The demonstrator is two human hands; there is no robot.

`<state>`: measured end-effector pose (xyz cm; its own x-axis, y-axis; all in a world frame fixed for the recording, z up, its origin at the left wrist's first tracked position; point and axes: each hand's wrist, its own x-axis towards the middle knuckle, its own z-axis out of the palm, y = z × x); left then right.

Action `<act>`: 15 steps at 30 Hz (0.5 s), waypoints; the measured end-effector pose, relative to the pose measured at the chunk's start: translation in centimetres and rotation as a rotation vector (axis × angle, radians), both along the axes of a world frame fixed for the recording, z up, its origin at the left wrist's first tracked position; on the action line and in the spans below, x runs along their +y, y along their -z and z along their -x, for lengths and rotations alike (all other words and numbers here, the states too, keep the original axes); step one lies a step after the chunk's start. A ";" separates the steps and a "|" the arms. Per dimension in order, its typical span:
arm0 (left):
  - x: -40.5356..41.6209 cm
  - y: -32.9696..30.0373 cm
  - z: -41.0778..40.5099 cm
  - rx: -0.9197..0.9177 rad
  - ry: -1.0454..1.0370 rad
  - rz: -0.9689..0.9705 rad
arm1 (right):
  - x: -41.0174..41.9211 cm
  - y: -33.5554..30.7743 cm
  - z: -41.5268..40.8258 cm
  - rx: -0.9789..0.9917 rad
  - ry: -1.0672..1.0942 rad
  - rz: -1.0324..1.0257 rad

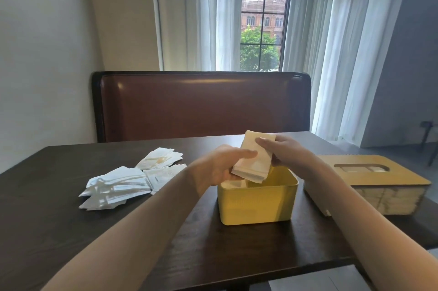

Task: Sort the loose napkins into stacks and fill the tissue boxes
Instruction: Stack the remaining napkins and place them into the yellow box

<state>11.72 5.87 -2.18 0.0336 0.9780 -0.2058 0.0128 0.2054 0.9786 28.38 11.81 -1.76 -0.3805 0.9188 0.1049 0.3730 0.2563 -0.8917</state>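
A stack of cream napkins (254,160) is held tilted just above the open yellow tissue box (257,205) in the middle of the dark table. My left hand (221,164) grips the stack's lower left side, thumb on top. My right hand (282,152) pinches its upper right edge. Loose white napkins (132,179) lie in rough piles to the left of the box. A second tissue box (369,186) with a wooden slotted lid stands to the right, with a thick layer of napkins visible under the lid.
The dark wooden table (94,231) ends near the bottom right. A brown leather bench back (201,106) stands behind it. Curtains and a window are beyond. A dark chair leg (429,134) shows at the far right.
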 end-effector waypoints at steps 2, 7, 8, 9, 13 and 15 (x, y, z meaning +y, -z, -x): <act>0.9 0.2 -0.4 -0.030 0.019 0.057 | 1.0 0.5 -0.8 -0.086 0.103 -0.120; 2.9 1.5 -1.8 -0.037 0.054 0.213 | 1.4 1.5 -2.6 0.014 0.370 -0.260; 3.3 1.8 -2.0 0.012 0.075 0.232 | 1.5 1.8 -2.7 0.034 0.370 -0.248; 3.5 2.1 -2.1 0.070 0.086 0.250 | 1.4 2.0 -2.8 0.044 0.364 -0.233; 3.6 2.6 -2.4 0.160 0.124 0.296 | 1.7 3.0 -3.0 0.010 0.328 -0.181; 3.8 2.8 -2.5 0.145 0.136 0.283 | 2.0 3.3 -3.0 0.001 0.331 -0.174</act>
